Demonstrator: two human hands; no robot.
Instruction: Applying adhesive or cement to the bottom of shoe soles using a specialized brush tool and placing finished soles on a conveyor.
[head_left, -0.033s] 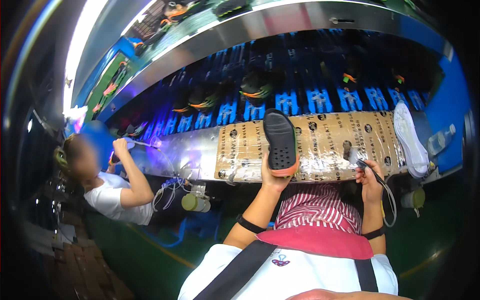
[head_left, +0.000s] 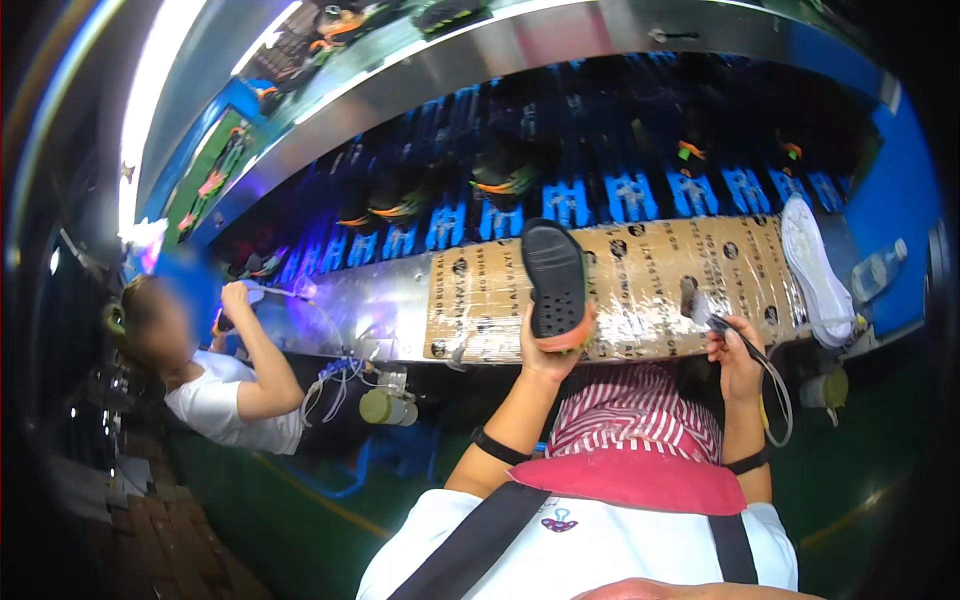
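Observation:
My left hand (head_left: 541, 357) is closed round the heel end of a black shoe sole (head_left: 556, 283) with an orange heel edge. The sole stands raised above the cardboard, its side with the cluster of small holes facing me. In my right hand (head_left: 738, 362) is a slim brush (head_left: 716, 322), pinched between thumb and fingers. A dark hose (head_left: 772, 380) trails from it down past my wrist. The brush's brownish tip is over the cardboard, apart from the sole. Printed cardboard (head_left: 480, 300) covers the bench under both hands.
A white sole-shaped piece (head_left: 812, 270) and a clear bottle (head_left: 880, 272) lie at the right. Beyond the bench, blue holders (head_left: 630, 198) carry several dark shoes (head_left: 505, 178). Round green-and-white pots (head_left: 388, 407) hang at the bench's front edge. A co-worker (head_left: 235, 390) works at the left.
The whole view has shifted slightly. Both hands keep their hold, and the sole and brush stay in nearly the same place.

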